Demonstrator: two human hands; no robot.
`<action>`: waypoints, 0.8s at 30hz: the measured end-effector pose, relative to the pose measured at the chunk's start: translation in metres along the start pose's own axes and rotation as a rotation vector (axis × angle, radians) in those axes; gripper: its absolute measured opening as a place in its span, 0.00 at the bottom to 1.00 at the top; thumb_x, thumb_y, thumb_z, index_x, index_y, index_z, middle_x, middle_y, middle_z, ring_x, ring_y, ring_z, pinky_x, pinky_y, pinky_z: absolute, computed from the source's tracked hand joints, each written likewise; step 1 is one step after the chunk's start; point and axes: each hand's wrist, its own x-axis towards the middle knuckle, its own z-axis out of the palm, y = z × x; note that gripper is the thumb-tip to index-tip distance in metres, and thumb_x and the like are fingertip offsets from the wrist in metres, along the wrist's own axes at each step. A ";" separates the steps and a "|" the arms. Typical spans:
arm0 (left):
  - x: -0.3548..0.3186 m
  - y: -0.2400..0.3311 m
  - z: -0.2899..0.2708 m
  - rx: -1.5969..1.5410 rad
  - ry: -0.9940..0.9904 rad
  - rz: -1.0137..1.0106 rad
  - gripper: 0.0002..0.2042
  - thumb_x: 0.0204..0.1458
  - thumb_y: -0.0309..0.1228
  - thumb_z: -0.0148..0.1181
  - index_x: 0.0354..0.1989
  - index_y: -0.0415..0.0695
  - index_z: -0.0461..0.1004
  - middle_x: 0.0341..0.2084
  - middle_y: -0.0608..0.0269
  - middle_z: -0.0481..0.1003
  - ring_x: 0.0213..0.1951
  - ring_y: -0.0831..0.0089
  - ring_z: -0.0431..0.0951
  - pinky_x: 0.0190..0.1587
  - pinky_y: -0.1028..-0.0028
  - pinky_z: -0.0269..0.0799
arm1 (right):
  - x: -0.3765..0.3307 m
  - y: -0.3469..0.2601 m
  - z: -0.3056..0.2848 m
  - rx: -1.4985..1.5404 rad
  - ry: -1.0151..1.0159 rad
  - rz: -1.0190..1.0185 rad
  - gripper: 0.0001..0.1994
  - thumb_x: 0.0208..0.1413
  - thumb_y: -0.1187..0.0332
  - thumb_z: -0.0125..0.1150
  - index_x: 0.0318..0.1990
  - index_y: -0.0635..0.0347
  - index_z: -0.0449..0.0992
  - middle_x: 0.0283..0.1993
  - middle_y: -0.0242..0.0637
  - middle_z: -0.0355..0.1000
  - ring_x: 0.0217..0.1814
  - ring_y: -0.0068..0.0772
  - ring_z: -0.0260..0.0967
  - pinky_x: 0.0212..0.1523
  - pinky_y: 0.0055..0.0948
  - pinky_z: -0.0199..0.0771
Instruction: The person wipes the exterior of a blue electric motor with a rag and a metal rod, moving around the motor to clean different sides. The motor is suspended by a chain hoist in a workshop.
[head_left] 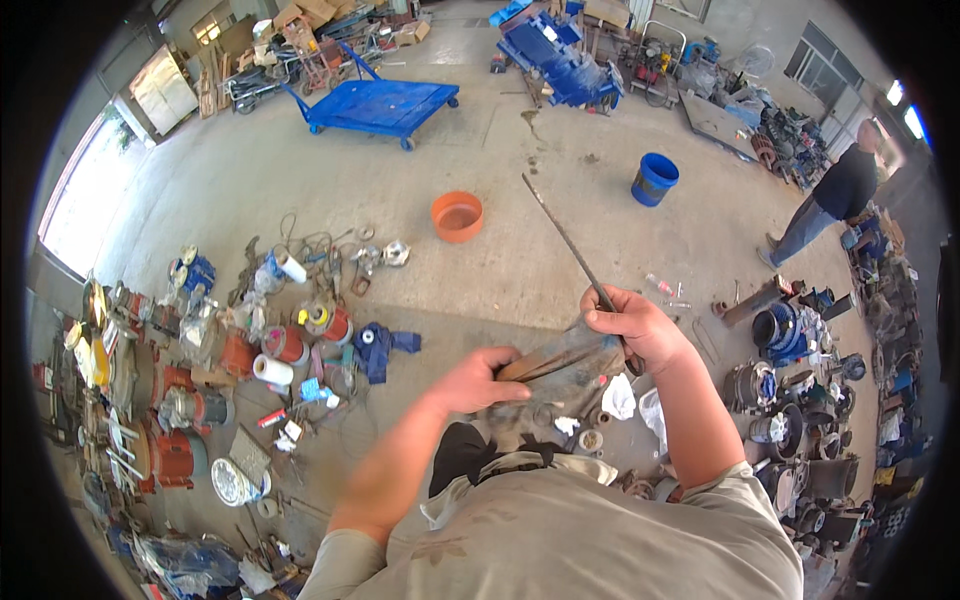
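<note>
Head view: orange basin (457, 216), blue bucket (654, 179).

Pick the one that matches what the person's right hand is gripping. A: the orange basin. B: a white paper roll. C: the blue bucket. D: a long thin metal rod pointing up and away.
D: the right hand closes around the long thin metal rod, which slants up and away, while the orange basin and blue bucket stand apart on the floor.

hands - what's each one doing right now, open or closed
Left hand: closed on one end of a rusty metal piece.
Right hand: closed on a long thin rod, which slants up and away.
</note>
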 end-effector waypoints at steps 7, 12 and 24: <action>0.084 0.042 -0.134 0.210 0.180 0.140 0.11 0.67 0.32 0.60 0.36 0.35 0.79 0.38 0.67 0.75 0.38 0.77 0.71 0.43 0.73 0.68 | 0.129 -0.043 -0.056 -0.201 0.063 -0.151 0.09 0.62 0.62 0.70 0.38 0.55 0.78 0.29 0.18 0.66 0.28 0.14 0.58 0.28 0.22 0.58; 0.181 0.051 -0.249 0.128 0.171 0.143 0.14 0.68 0.35 0.58 0.43 0.35 0.82 0.44 0.63 0.79 0.42 0.77 0.76 0.46 0.73 0.72 | 0.234 -0.064 -0.097 -0.191 0.185 -0.120 0.10 0.61 0.62 0.71 0.40 0.57 0.79 0.31 0.20 0.70 0.29 0.14 0.60 0.29 0.22 0.61; 0.470 0.010 -0.319 -0.912 0.479 -0.140 0.24 0.72 0.49 0.46 0.63 0.44 0.72 0.59 0.59 0.76 0.57 0.63 0.77 0.61 0.61 0.74 | 0.422 -0.125 -0.133 -0.123 0.320 -0.103 0.10 0.67 0.63 0.65 0.47 0.60 0.81 0.32 0.27 0.76 0.29 0.16 0.69 0.32 0.24 0.72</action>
